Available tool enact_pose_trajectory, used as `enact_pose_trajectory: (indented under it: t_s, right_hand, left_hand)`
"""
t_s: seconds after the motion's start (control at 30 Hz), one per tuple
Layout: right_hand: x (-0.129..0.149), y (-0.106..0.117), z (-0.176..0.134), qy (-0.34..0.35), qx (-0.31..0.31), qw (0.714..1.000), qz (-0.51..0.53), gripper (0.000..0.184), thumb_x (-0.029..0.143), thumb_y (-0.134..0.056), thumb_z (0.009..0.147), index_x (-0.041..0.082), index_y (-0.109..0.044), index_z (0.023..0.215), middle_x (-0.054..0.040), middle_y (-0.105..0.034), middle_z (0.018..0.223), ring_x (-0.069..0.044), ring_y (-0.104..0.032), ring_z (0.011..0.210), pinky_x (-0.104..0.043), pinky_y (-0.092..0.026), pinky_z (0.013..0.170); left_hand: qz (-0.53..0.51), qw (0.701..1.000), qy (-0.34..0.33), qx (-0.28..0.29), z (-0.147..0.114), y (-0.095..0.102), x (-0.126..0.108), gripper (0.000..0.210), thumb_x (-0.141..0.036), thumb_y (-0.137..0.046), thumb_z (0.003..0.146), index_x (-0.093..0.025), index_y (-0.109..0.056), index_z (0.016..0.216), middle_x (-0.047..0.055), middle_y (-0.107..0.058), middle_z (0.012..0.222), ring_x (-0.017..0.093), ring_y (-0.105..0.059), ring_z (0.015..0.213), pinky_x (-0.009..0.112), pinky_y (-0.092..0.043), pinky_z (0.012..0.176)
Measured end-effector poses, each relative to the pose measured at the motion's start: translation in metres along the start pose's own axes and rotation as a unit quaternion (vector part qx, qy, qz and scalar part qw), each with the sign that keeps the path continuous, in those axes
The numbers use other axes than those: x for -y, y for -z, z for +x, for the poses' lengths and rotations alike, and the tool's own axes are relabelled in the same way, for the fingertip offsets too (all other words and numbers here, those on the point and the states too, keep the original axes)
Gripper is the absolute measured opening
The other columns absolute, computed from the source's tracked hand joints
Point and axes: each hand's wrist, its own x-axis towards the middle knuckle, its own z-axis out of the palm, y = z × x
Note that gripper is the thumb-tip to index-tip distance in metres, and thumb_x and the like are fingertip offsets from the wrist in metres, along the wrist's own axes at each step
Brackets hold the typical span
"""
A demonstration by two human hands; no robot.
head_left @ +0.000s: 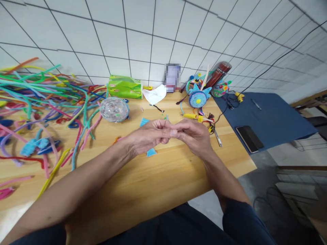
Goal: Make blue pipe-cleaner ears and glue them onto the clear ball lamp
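Observation:
My left hand and my right hand meet over the middle of the wooden table, thumbs and fingertips pressed together. Both are closed in a pinch; whatever lies between the fingertips is hidden or too small to name. Beneath my left hand, a piece of blue ribbed material lies on the tabletop, partly covered. Behind my right hand lies a yellow glue gun. A clear plastic dome with mottled contents stands beyond my left hand.
Many coloured pipe cleaners spread over the left side. A green tissue pack, a white paper, a blue round craft and a red bottle line the back. A phone lies right, near a black cable.

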Motion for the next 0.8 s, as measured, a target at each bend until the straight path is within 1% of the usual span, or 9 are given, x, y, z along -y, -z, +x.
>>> enact_pose_trajectory:
  t_s: [0.07, 0.13, 0.3, 0.4, 0.5, 0.6, 0.67, 0.73, 0.8]
  right_hand:
    - [-0.001, -0.002, -0.001, 0.004, -0.008, 1.0, 0.018, 0.008, 0.035, -0.083, 0.099, 0.033, -0.085, 0.106, 0.0015, -0.079, 0.086, -0.015, -0.071, 0.076, -0.032, -0.058, 0.073]
    - [-0.002, -0.004, -0.001, -0.006, -0.02, 0.999, 0.028, 0.009, 0.04, -0.086, 0.096, 0.032, -0.085, 0.098, 0.001, -0.077, 0.085, -0.015, -0.07, 0.075, -0.032, -0.058, 0.071]
    - [-0.006, -0.007, -0.002, -0.04, -0.043, 0.997, 0.056, 0.028, 0.052, -0.089, 0.091, 0.027, -0.078, 0.082, 0.0003, -0.072, 0.078, -0.015, -0.065, 0.071, -0.033, -0.056, 0.068]
    - [-0.008, -0.007, -0.001, -0.036, -0.04, 0.998, 0.04, 0.031, 0.051, -0.086, 0.093, 0.027, -0.073, 0.08, 0.0016, -0.069, 0.075, -0.015, -0.062, 0.069, -0.033, -0.054, 0.066]
    - [-0.009, -0.008, -0.002, -0.01, -0.041, 0.999, -0.008, 0.029, 0.048, -0.081, 0.098, 0.026, -0.069, 0.082, 0.002, -0.068, 0.074, -0.015, -0.061, 0.068, -0.033, -0.052, 0.066]
    - [-0.009, -0.015, -0.009, 0.004, -0.044, 0.998, -0.046, 0.03, 0.043, -0.07, 0.107, 0.025, -0.064, 0.083, 0.0017, -0.067, 0.075, -0.015, -0.061, 0.068, -0.032, -0.051, 0.066]
    - [-0.006, -0.025, -0.018, -0.005, -0.018, 0.998, -0.059, 0.029, 0.04, -0.064, 0.11, 0.025, -0.062, 0.085, 0.0022, -0.066, 0.075, -0.014, -0.061, 0.067, -0.03, -0.05, 0.065]
    - [0.0, -0.038, -0.029, -0.007, 0.038, 0.998, -0.059, 0.023, 0.034, -0.063, 0.111, 0.024, -0.064, 0.09, 0.002, -0.068, 0.078, -0.013, -0.063, 0.068, -0.028, -0.052, 0.064]
    - [0.008, -0.049, -0.039, 0.018, 0.094, 0.994, -0.044, 0.014, 0.027, -0.064, 0.11, 0.025, -0.067, 0.097, 0.0003, -0.074, 0.084, -0.014, -0.069, 0.075, -0.028, -0.056, 0.069]
  left_hand:
    - [-0.006, 1.0, 0.008, 0.011, 0.0, 0.0, 0.003, 0.056, -0.052, -0.105, 0.063, -0.017, -0.063, 0.07, -0.006, -0.054, 0.059, 0.006, -0.046, 0.056, 0.024, -0.029, 0.056]
    - [-0.016, 0.999, 0.015, 0.026, 0.001, -0.001, 0.008, 0.056, -0.053, -0.105, 0.064, -0.017, -0.062, 0.071, -0.006, -0.053, 0.058, 0.006, -0.045, 0.055, 0.024, -0.03, 0.057]
    - [-0.017, 0.999, 0.009, 0.046, 0.002, -0.001, 0.011, 0.061, -0.06, -0.103, 0.064, -0.017, -0.061, 0.075, -0.007, -0.053, 0.059, 0.005, -0.045, 0.054, 0.022, -0.032, 0.057]
    - [0.006, 0.999, 0.006, 0.043, 0.003, 0.002, 0.006, 0.059, -0.059, -0.103, 0.065, -0.017, -0.062, 0.075, -0.007, -0.052, 0.058, 0.005, -0.043, 0.053, 0.021, -0.03, 0.054]
    - [0.049, 0.997, 0.026, 0.048, 0.005, 0.009, -0.002, 0.054, -0.057, -0.101, 0.068, -0.017, -0.065, 0.073, -0.006, -0.054, 0.06, 0.005, -0.044, 0.054, 0.021, -0.031, 0.053]
    - [0.112, 0.994, 0.008, 0.018, 0.008, 0.022, -0.009, 0.05, -0.059, -0.096, 0.076, -0.016, -0.071, 0.074, -0.001, -0.061, 0.064, 0.007, -0.049, 0.056, 0.021, -0.033, 0.052]
    - [0.125, 0.991, -0.027, -0.032, 0.011, 0.032, -0.013, 0.049, -0.061, -0.094, 0.078, -0.016, -0.074, 0.077, 0.001, -0.065, 0.068, 0.007, -0.051, 0.057, 0.022, -0.036, 0.052]
    - [0.121, 0.988, -0.064, -0.075, 0.011, 0.04, -0.018, 0.049, -0.063, -0.091, 0.08, -0.016, -0.076, 0.078, 0.002, -0.067, 0.072, 0.008, -0.052, 0.058, 0.022, -0.039, 0.054]
    - [0.154, 0.981, -0.087, -0.081, 0.01, 0.041, -0.022, 0.045, -0.06, -0.09, 0.083, -0.017, -0.078, 0.081, 0.003, -0.071, 0.078, 0.01, -0.055, 0.063, 0.022, -0.043, 0.059]
